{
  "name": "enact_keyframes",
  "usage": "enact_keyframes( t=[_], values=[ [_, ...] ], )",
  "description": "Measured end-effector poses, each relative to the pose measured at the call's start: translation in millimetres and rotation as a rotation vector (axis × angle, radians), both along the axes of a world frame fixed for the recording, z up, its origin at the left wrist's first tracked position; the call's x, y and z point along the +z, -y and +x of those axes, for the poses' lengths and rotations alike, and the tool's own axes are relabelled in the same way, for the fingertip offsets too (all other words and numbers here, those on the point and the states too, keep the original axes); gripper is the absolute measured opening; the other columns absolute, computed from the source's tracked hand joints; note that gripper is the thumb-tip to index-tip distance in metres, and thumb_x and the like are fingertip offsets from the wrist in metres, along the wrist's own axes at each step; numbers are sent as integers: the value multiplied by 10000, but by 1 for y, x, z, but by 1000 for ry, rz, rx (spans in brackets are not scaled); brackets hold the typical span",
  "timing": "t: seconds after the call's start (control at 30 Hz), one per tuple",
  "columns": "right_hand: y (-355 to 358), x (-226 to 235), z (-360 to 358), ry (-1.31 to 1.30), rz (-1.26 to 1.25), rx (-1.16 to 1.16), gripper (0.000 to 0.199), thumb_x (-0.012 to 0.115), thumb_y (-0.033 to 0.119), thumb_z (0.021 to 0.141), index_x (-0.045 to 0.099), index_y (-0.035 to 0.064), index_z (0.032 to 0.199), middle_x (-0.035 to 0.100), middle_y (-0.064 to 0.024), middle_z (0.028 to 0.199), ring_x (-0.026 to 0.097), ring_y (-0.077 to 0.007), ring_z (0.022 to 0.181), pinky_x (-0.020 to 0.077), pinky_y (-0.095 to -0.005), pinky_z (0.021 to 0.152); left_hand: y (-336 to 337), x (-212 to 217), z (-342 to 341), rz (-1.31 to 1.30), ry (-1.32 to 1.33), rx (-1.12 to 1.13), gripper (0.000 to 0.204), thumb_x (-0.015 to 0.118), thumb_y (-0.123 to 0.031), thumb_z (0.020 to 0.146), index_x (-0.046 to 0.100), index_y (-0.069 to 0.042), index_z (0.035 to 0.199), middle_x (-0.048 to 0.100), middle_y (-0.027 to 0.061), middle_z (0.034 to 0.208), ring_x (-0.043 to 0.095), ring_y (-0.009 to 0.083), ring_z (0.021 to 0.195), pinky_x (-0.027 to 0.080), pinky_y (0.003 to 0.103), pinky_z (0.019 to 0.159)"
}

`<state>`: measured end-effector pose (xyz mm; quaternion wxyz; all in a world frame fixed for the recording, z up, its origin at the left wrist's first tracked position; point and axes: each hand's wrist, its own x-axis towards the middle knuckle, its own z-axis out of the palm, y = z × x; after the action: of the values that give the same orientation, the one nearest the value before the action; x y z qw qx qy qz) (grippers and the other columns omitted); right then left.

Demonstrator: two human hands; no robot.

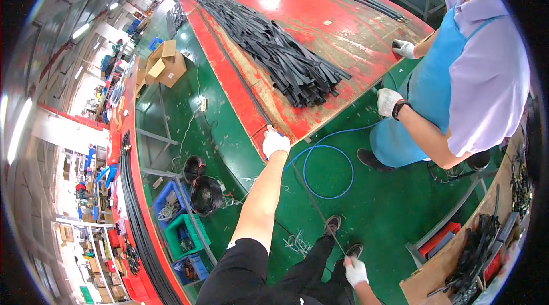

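Observation:
A long thin dark strip (309,192) runs back from near my body and up along the left edge of the red table. My left hand (275,144), in a white glove with bare fingertips, is closed on it at the table's near corner. Lower down, my right hand (355,270), also gloved, grips the strip close to its near end, beside my leg. Between my hands the strip stretches nearly straight above the floor. On the red table (337,48), a thick bundle of flat black strips (274,48) lies lengthwise, its loose ends fanned out near my left hand.
A co-worker in a blue apron (429,93) stands at right, gloved hands by the table edge. A blue hose (351,176) loops on the green floor. Left are a cardboard box (167,65), black coils (206,194), a green crate (186,235) and a rack of long strips (134,208).

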<state>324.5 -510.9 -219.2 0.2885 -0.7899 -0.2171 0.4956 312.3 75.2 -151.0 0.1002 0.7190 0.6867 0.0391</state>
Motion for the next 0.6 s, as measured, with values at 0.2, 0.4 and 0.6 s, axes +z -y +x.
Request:
enact_keyframes(
  t=[0.2,0.4,0.6],
  values=[
    [-99,31,13,-91,168,-74,466,556,461,1054,742,42,1134,750,-254,993,718,-444,987,553,-451,886,-4,0,-12,78,-22,16,708,603,-210,917,430,-14,1574,612,267,1385,720,413,1111,587,485,966],
    [199,-22,1,-217,-339,-147,570,599,415,1087,618,-35,1437,664,-248,1420,598,-364,1357,453,-427,1150,-1,1,-11,65,-12,0,715,596,-209,914,420,-14,1579,604,274,1402,712,418,1134,587,482,970],
    [100,-24,25,-19,35,-138,299,615,267,1023,722,-3,952,693,-152,793,661,-235,774,525,-394,748,7,3,0,21,-6,2,759,628,-238,901,413,-9,1591,614,270,1390,707,403,1150,577,478,994]
  ],
)
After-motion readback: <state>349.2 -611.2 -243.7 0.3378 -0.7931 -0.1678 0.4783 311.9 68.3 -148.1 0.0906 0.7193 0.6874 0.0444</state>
